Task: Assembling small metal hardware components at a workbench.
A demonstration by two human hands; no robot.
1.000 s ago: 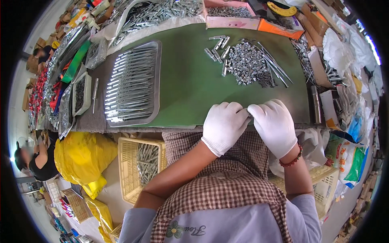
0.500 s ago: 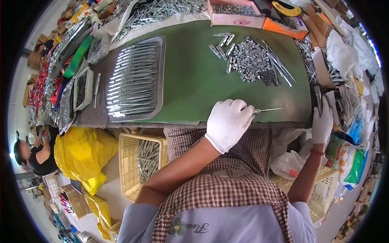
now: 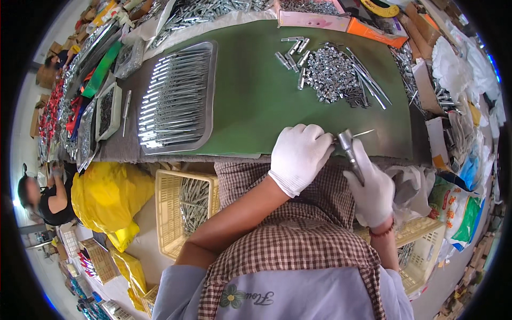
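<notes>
A big smooth green table mat (image 3: 250, 96) carries a shiny metal tray (image 3: 178, 98) full of thin silver rods, then a glittery heap of small metal bits (image 3: 333, 74). The white-gloved left hand (image 3: 298, 157) pinches a thin silver pin (image 3: 364, 133) at the mat's near edge. The white-gloved right hand (image 3: 373, 189), off to the side before, has come back gripping a grey metal tube (image 3: 351, 152).
</notes>
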